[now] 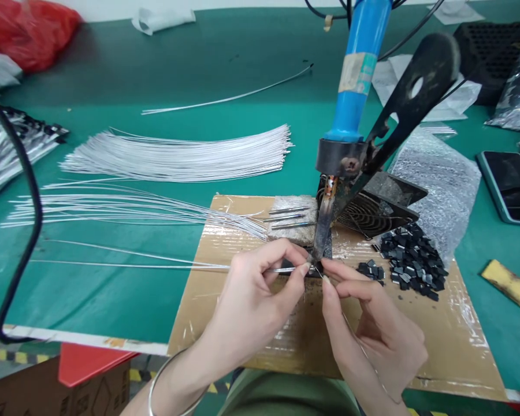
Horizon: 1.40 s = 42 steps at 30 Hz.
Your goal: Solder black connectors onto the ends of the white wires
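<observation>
My left hand (264,289) pinches the end of thin white wires (169,266) that trail away to the left. Beside it, my right hand (368,318) is closed on a fine solder wire (366,355), whose tip reaches the wire end. Both sets of fingertips meet just under the tip of a blue soldering iron (356,86), held upright in a black metal bracket (409,92). A whitish block (292,231) with several thin metal rods on it is behind my left fingers. Small black connectors (411,260) lie to the right of my hands.
Cardboard (450,346) covers the work spot. Bundled white wires (182,156) lie at the back left, with looser wires (112,208) nearer. A small fan (364,216), bubble wrap (437,179), a phone (511,188) and a yellow sponge (509,283) are rightward. A black cable (37,219) arches at left.
</observation>
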Each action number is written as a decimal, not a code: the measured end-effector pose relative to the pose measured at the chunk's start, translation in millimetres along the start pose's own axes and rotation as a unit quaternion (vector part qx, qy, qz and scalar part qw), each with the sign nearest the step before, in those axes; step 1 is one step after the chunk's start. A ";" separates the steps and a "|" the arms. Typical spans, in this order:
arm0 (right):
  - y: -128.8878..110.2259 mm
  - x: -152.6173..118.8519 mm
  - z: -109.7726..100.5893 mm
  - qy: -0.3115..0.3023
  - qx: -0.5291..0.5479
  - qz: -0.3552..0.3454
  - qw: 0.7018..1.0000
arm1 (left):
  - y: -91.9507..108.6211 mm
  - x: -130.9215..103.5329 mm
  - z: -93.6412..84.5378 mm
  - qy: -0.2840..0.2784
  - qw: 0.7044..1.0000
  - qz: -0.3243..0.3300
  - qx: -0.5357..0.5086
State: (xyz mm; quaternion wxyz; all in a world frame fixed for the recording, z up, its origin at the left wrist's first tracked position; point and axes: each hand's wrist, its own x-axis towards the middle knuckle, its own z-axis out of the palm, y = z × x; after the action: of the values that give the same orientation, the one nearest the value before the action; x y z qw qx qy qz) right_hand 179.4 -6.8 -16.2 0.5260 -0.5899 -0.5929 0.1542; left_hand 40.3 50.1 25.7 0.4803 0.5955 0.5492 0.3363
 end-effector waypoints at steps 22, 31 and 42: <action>-4.8 0.8 0.7 0.014 -0.025 0.016 0.999 | -1.2 -0.9 2.0 0.012 1.000 0.001 0.001; -5.5 2.0 0.1 0.014 -0.046 -0.004 0.999 | 0.6 -2.4 1.6 0.017 1.000 0.011 0.011; -4.5 2.7 0.6 0.017 -0.049 -0.018 0.998 | -0.9 -1.3 0.4 0.014 1.000 0.020 0.019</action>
State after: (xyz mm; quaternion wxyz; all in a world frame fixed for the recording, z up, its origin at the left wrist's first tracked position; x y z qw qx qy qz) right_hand 177.1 -5.4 -11.7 0.5091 -0.6070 -0.6010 0.1053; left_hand 40.1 48.7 24.9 0.4545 0.6102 0.5503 0.3439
